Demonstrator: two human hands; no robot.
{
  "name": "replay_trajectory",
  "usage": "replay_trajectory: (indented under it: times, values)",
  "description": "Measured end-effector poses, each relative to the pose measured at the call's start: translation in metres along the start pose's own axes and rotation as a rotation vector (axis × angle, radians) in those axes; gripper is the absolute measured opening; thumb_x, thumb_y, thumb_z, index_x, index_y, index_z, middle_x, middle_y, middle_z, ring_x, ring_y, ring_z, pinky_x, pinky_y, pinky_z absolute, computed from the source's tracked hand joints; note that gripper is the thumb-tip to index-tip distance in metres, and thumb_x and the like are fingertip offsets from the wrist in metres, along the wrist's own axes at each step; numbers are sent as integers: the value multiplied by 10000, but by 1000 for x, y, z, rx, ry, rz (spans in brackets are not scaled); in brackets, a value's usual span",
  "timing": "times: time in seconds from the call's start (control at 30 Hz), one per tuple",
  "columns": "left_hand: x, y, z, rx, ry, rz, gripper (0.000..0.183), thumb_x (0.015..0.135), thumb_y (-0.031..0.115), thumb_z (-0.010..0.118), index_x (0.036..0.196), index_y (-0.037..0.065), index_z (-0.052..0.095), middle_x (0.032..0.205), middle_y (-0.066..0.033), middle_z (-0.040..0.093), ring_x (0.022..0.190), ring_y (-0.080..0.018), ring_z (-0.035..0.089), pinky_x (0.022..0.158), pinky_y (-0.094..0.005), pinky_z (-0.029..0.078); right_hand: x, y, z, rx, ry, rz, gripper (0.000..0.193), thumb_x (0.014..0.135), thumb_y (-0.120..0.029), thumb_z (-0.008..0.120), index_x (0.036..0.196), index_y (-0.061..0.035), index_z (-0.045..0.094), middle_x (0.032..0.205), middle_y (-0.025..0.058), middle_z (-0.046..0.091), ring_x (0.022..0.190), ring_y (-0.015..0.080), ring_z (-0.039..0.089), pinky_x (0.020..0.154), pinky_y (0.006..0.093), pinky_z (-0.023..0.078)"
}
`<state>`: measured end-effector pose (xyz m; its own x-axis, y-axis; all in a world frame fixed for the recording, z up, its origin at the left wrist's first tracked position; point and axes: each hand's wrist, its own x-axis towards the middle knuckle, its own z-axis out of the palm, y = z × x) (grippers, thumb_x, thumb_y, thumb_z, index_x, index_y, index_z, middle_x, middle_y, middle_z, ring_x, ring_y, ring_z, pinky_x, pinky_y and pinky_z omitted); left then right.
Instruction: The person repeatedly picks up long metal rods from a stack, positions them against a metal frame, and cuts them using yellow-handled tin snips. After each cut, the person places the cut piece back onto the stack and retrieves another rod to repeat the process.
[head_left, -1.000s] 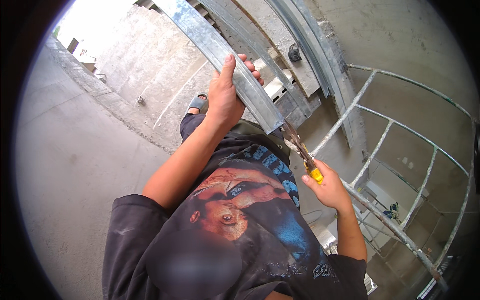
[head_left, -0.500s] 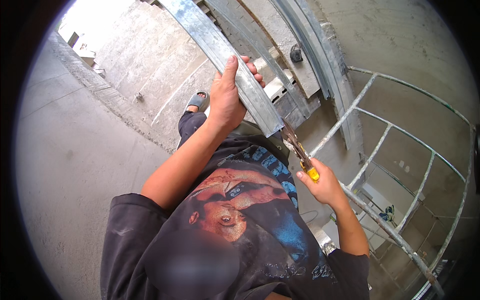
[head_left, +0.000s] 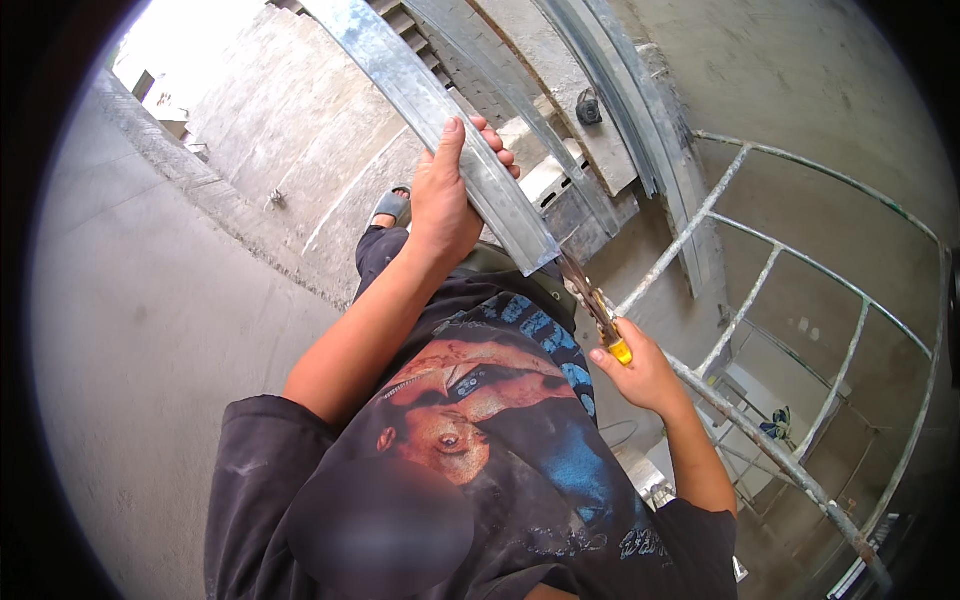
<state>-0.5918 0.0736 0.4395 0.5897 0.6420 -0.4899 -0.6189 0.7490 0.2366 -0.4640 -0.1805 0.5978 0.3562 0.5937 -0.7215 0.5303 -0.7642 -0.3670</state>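
Note:
A long galvanized metal stud (head_left: 400, 85) slants from the top of the picture down to its cut end by my waist. My left hand (head_left: 447, 195) is wrapped round it, thumb on the upper face and fingers over the far edge. In my right hand (head_left: 640, 370) is a pair of tin snips (head_left: 597, 305) with yellow grips, its fingers closed round the handles. The snips' dark jaws meet the corner of the stud's near end. Whether the blades are closed on the metal is too small to tell.
A metal pipe scaffold frame (head_left: 775, 245) stands close on my right. Other metal channels (head_left: 610, 90) lean beyond, beside a board with a black tape measure (head_left: 588, 107) on it. Concrete floor (head_left: 170, 330) spreads to the left, with steps at the top.
The stud and my left hand have shifted slightly to the left. The snips have come a little lower and left, their jaws still at the stud's end.

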Motion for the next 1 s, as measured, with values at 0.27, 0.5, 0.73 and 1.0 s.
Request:
replay_trajectory:
  times: [0.27, 0.5, 0.73, 1.0]
  values:
    - [3, -2, 7, 40, -21, 10, 399, 1082, 388, 480, 1235, 20, 491, 993, -73, 596, 892, -193, 623, 842, -407, 554, -6, -3, 24, 40, 92, -24, 599, 941, -378, 701, 1332, 39, 520, 1176, 237, 620, 1113, 412, 618, 943, 433, 486]
    - [3, -3, 9, 24, 19, 7, 372, 1070, 371, 516, 1212, 28, 498, 966, -84, 605, 864, -205, 639, 792, -408, 575, -4, -8, 40, 143, 84, 53, 639, 946, -387, 694, 1333, 86, 509, 1231, 264, 618, 1148, 417, 618, 971, 425, 484]
    - [4, -4, 7, 53, 6, 6, 405, 1081, 384, 485, 1254, 17, 485, 992, -78, 600, 891, -193, 623, 837, -403, 555, -6, -9, 54, 239, 110, 93, 624, 958, -378, 680, 1325, 99, 517, 1224, 277, 627, 1155, 418, 623, 985, 417, 478]
    - [7, -8, 5, 49, 21, 12, 372, 1077, 366, 503, 1226, 25, 491, 981, -77, 603, 878, -195, 628, 829, -398, 557, -2, -23, 59, 284, 137, 129, 507, 960, -370, 671, 1242, 41, 582, 1077, 256, 675, 1031, 414, 664, 889, 440, 508]
